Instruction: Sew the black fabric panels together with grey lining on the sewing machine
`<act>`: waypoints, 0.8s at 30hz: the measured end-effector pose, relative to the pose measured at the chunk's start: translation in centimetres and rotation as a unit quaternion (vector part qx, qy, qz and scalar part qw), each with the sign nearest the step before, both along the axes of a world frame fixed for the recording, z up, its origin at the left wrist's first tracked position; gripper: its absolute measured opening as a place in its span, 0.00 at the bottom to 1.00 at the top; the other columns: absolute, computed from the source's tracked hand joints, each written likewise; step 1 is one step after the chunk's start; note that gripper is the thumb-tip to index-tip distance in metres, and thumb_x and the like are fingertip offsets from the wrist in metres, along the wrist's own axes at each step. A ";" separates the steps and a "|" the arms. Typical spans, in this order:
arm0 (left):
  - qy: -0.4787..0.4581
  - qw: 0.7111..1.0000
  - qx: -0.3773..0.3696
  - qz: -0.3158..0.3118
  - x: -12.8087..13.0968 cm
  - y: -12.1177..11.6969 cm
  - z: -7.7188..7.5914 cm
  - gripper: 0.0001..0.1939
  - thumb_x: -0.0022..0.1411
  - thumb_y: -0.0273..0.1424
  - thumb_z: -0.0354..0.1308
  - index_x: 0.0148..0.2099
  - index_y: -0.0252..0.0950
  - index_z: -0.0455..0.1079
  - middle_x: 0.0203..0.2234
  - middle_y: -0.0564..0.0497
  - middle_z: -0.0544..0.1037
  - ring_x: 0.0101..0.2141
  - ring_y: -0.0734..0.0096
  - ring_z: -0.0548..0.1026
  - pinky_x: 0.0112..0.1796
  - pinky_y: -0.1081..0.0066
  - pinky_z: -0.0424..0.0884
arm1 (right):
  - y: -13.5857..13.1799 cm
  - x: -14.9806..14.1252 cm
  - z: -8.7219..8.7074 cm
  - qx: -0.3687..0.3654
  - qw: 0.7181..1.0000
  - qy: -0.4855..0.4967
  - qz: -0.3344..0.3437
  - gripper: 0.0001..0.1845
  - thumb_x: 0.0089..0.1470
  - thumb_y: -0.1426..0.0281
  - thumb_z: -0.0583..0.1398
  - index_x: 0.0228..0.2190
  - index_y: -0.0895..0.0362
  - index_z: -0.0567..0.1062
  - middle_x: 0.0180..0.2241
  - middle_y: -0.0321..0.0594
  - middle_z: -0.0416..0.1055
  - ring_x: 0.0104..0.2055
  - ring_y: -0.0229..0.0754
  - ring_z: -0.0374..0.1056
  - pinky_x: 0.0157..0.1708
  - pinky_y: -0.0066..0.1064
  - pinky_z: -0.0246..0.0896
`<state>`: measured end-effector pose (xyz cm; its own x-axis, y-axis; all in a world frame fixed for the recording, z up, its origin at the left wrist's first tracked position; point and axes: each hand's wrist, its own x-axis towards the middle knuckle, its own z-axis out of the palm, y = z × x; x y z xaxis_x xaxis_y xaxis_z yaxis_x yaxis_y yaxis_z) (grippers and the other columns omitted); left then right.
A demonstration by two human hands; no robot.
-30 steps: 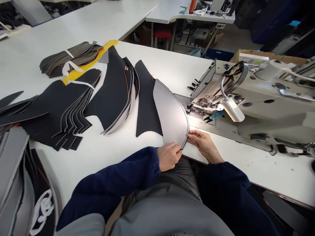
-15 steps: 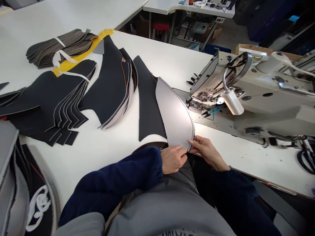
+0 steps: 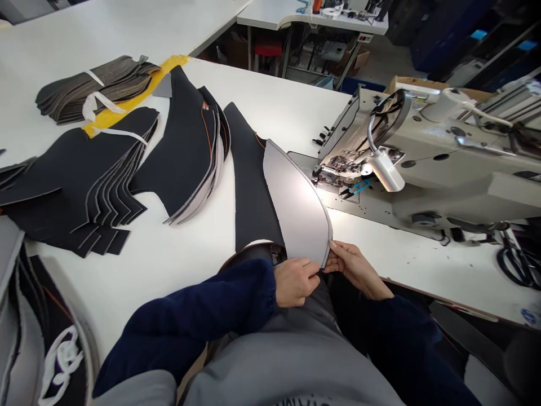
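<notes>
Shifted toward the table's edge since the earlier frame, a curved, grey-faced panel (image 3: 296,203) is pinched at its lower tip in narrow grips by the left hand (image 3: 295,282) and right hand (image 3: 357,270). Smooth black cut pieces (image 3: 186,163) lie beside it; a sewing machine (image 3: 443,169) stands right, on the white table (image 3: 287,96).

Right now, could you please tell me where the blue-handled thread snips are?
At right in the head view, the blue-handled thread snips lie on the sewing machine's bed, just below its lamp.

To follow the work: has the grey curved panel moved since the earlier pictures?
Yes, the grey curved panel has moved toward the person, farther from the sewing machine's presser foot.
</notes>
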<state>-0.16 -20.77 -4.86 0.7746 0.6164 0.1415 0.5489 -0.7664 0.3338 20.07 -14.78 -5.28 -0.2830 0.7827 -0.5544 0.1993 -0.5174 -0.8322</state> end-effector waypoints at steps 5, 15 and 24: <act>-0.020 0.999 -0.027 0.034 -0.9 0.3 0.9 0.05 0.56 0.22 0.52 0.33 0.32 0.69 0.33 0.47 0.69 0.34 0.68 0.65 0.34 0.69 0.65 | -0.6 0.2 0.8 0.449 0.831 -0.311 0.107 0.17 0.59 0.67 0.52 0.49 0.58 0.69 0.49 0.53 0.69 0.46 0.50 0.69 0.45 0.45 0.67; -0.326 0.754 -0.559 0.117 -4.8 -2.0 2.2 0.28 0.62 0.51 0.51 0.31 0.29 0.74 0.24 0.51 0.68 0.21 0.79 0.63 0.24 0.75 0.63 | 2.2 -0.5 1.4 0.683 0.491 -0.402 0.361 0.18 0.57 0.79 0.51 0.48 0.63 0.71 0.44 0.52 0.72 0.45 0.49 0.66 0.37 0.33 0.68; -0.528 0.525 -0.593 0.307 -5.2 7.4 0.6 0.22 0.65 0.45 0.50 0.44 0.31 0.72 0.35 0.42 0.78 0.35 0.66 0.76 0.36 0.68 0.73 | 4.5 -3.0 -1.4 0.725 0.558 -0.262 0.308 0.22 0.61 0.76 0.49 0.56 0.63 0.63 0.47 0.56 0.71 0.50 0.49 0.67 0.39 0.36 0.72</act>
<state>-5.37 -13.39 -4.24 0.2527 0.8439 -0.4733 -0.4007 0.5365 0.7427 17.10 -10.24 -6.71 -0.8415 0.3604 0.4025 0.3803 0.9243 -0.0325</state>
